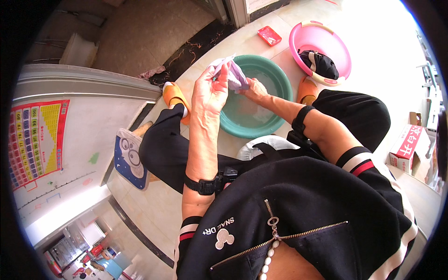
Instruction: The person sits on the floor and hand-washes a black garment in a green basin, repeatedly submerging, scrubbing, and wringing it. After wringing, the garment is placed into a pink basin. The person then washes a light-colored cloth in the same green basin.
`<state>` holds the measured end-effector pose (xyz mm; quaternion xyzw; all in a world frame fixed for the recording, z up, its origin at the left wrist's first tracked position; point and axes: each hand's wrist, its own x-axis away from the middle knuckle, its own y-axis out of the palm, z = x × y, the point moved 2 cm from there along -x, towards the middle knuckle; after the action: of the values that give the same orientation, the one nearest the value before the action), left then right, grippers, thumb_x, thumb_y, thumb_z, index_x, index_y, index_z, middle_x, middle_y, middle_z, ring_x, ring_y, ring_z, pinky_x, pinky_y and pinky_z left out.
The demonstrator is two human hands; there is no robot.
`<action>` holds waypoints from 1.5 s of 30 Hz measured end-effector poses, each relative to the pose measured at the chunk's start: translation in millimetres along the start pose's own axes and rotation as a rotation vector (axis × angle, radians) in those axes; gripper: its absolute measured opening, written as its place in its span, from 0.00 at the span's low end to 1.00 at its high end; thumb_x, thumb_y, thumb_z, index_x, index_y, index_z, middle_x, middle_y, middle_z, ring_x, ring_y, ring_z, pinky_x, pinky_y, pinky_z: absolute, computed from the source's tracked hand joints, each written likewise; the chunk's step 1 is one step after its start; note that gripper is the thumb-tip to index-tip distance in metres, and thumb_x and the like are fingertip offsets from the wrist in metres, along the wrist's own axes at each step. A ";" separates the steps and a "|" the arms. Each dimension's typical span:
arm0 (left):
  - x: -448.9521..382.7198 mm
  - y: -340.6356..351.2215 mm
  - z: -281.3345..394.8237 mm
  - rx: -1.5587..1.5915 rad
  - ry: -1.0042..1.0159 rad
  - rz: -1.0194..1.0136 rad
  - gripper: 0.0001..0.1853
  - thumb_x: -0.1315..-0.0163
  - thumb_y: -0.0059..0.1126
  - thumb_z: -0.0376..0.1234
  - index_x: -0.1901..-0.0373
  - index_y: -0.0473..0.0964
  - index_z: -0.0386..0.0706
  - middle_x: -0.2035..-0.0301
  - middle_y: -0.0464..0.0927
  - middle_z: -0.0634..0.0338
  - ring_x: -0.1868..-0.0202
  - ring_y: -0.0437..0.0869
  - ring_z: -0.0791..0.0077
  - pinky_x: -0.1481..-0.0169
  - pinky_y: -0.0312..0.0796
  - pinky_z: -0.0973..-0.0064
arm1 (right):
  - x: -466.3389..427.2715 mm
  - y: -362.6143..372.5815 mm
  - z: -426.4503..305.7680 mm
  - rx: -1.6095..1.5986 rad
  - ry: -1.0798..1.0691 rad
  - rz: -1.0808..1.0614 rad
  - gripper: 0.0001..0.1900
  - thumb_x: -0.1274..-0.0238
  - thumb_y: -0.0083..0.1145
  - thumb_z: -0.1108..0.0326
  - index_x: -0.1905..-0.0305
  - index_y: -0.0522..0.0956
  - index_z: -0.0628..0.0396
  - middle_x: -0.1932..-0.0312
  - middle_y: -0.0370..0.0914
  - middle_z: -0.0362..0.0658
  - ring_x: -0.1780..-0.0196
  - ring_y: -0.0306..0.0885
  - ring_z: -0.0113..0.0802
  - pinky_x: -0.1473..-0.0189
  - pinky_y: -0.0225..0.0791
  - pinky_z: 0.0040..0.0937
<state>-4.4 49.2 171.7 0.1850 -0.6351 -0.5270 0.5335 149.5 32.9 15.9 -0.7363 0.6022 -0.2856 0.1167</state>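
A pale lilac cloth [235,74] is stretched between my hands above the left rim of a green plastic basin [288,94] holding cloudy water [257,112]. My left hand [212,89] is raised, palm turned up, with the cloth's upper left part pinched at its fingertips. Lower and to the right, my right hand [256,91] grips the cloth's lower edge over the basin. The right fingertips are partly hidden by the fabric.
A pink basin [296,33] with a black garment [327,64] stands at the upper right. Nearby lies a red soap dish [269,35]. A small stool with an owl picture [131,159] is at my left, by the wall. A cardboard box [407,148] sits far right.
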 end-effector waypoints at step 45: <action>-15.0 -80.6 -10.6 -1.019 0.193 0.136 0.25 0.41 0.56 0.48 0.49 0.69 0.41 0.58 0.76 0.59 0.56 0.79 0.70 0.49 0.71 0.71 | -18.5 -52.7 -64.3 -0.529 0.180 -0.252 0.31 0.40 0.47 0.42 0.39 0.65 0.52 0.41 0.64 0.47 0.38 0.61 0.40 0.40 0.58 0.47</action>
<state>-16.1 25.9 93.3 -0.0921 -0.2565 -0.7141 0.6448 154.6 74.6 90.0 -0.7819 0.5674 -0.1953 -0.1691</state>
